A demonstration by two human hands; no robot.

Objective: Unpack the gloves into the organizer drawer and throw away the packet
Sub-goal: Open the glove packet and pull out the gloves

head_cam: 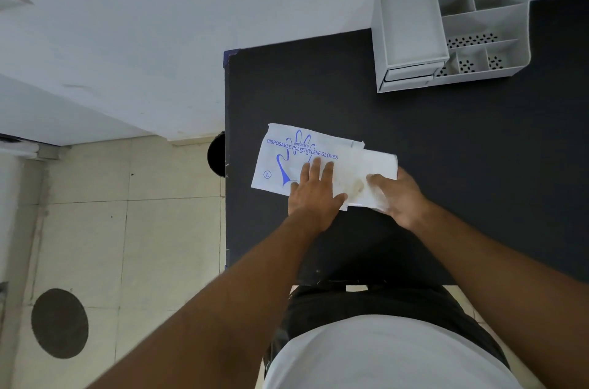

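Packet (296, 156) lies flat on table (318, 86), long axis approx. 9–3 o'clock. Left hand (314, 194), fingers straight, presses it down. Right hand (398, 197) pinches gloves (377, 162) protruding at 3 o'clock end. Judgement: pull goes toward 3. Organizer drawer (409, 73) at 1 o'clock, nearer right hand.

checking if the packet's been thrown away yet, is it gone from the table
No, the packet lies on the black table, the left hand pressing flat on it.

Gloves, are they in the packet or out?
Partly out. The gloves stick out of the packet's right end in the right hand; the left hand presses the packet.
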